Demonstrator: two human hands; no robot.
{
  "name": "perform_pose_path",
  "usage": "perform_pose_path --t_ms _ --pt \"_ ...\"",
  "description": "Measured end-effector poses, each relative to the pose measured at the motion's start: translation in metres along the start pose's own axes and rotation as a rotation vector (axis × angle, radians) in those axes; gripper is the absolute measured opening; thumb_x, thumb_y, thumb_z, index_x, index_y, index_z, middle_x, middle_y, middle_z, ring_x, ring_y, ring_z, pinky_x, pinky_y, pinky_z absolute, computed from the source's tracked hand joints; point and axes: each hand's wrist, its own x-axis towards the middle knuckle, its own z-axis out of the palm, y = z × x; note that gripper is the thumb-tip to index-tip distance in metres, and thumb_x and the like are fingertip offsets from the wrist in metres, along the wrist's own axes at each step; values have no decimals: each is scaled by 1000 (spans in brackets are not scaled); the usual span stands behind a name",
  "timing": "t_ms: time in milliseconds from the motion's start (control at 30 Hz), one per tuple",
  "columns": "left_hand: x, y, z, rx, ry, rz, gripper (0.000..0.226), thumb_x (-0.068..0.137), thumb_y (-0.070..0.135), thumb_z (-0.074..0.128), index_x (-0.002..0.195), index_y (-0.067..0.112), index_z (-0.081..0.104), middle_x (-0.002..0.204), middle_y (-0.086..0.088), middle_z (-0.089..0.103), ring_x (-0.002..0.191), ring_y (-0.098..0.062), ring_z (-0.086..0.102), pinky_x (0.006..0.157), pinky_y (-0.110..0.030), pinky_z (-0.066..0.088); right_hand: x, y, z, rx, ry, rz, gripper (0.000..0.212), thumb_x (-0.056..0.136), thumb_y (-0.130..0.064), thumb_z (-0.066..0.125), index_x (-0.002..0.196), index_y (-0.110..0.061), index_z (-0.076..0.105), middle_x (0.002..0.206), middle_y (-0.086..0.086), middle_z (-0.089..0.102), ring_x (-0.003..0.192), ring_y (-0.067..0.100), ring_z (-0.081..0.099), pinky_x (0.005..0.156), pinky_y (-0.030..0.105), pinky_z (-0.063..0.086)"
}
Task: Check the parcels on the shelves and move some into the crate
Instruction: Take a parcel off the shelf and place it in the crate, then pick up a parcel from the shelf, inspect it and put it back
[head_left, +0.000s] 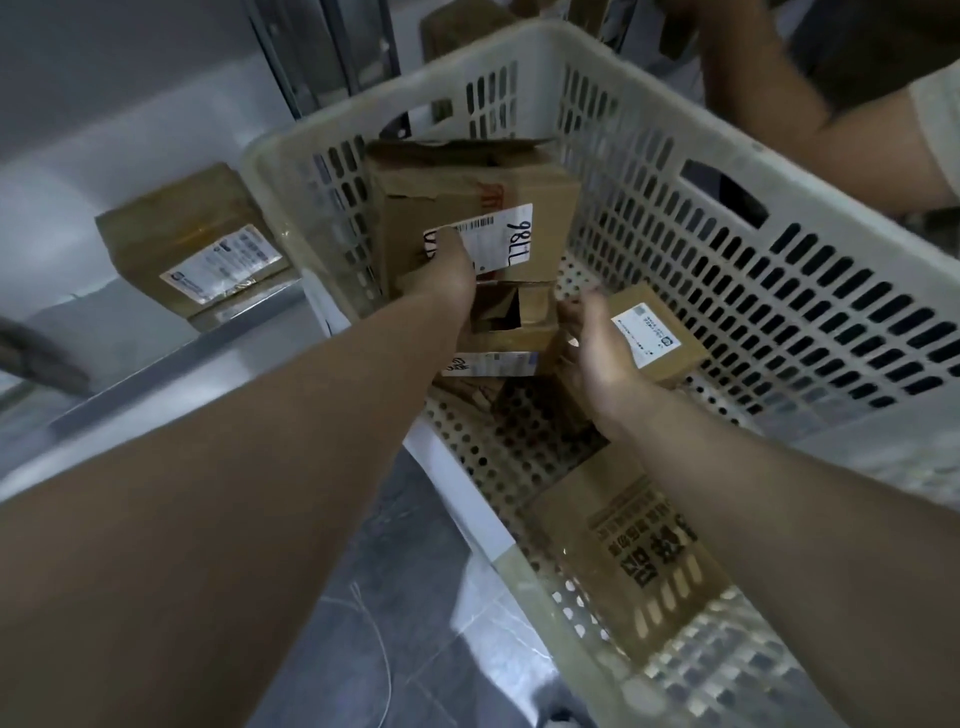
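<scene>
White plastic made up the biggest thing before us: the perforated crate (649, 111), which already held several parcels. A flat printed carton (634, 561) lay at its near end. A tall cardboard box (467, 208) stood in the far left corner, and our left hand (447, 270) gripped its lower edge, with the thumb over the label. One taped parcel (197, 244) lay on the shelf (156, 364) just beside the crate, so we judged the job well begun but not finished. A small labelled box (660, 338) sat by the right wall. Our right hand (597, 358) lay against it, but we could not tell whether it held the box or only touched it.
</scene>
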Motion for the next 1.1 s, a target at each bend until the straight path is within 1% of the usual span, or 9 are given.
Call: perform_pose_path --t_ms 100,200,333,433,567,800,933,1033,1100 --pt "4 0 0 20 25 38 59 111 54 29 144 16 58 145 -11 61 126 -31 60 88 -33 41 3 2 -1 -30 -18 51 51 96 -76 33 104 -39 67 143 -4 58 140 22 51 125 48 32" --pt "5 5 -3 -4 98 91 57 106 57 33 136 14 56 130 -5 63 111 -27 58 91 -36 40 0 -8 -4 -112 38 49 72 97 -76 29 147 -33 57 153 -5 54 142 18 48 123 41 30" --pt "-6 15 -22 39 162 374 43 108 46 35 114 18 66 102 1 69 94 -16 64 80 -31 45 -8 -28 -14 -115 63 -119 47 113 -49 30 138 -24 61 114 -18 61 97 -10 57 94 14 38" --pt "-21 24 -47 -6 183 512 31 108 35 40 101 17 64 82 6 66 71 -8 60 58 -24 44 -29 -61 -2 -108 77 -201 72 98 -68 39 154 -26 55 152 -14 55 137 4 49 120 30 30" --pt "-45 49 -95 -49 196 616 27 105 38 41 103 23 64 87 5 66 78 -12 61 74 -36 51 -50 -111 22 -48 89 -281 76 86 -67 47 149 -28 60 153 -10 59 143 12 50 125 39 30" --pt "-88 104 -215 -128 247 715 27 92 48 42 93 34 65 101 9 68 110 -24 67 104 -53 54 -104 -211 108 -43 35 -425 41 102 -50 51 133 -33 70 137 -12 66 130 11 57 110 34 38" --pt "-115 134 -291 -152 329 769 40 89 50 43 98 18 67 99 -5 71 106 -30 68 99 -57 55 -134 -270 164 17 13 -477 40 97 -50 55 122 -28 76 127 -12 73 124 12 63 104 24 47" --pt "-135 155 -350 -189 413 805 49 83 57 43 99 18 68 102 -5 73 99 -24 70 91 -53 58 -154 -315 206 20 -68 -526 26 108 -34 50 114 -26 74 103 -18 72 98 -5 67 64 1 45" --pt "-143 165 -378 -202 443 809 44 85 52 45 97 15 66 100 -8 73 92 -20 69 87 -53 58 -160 -334 228 16 -97 -552 25 108 -31 52 111 -25 76 102 -17 75 94 -6 70 68 6 49"
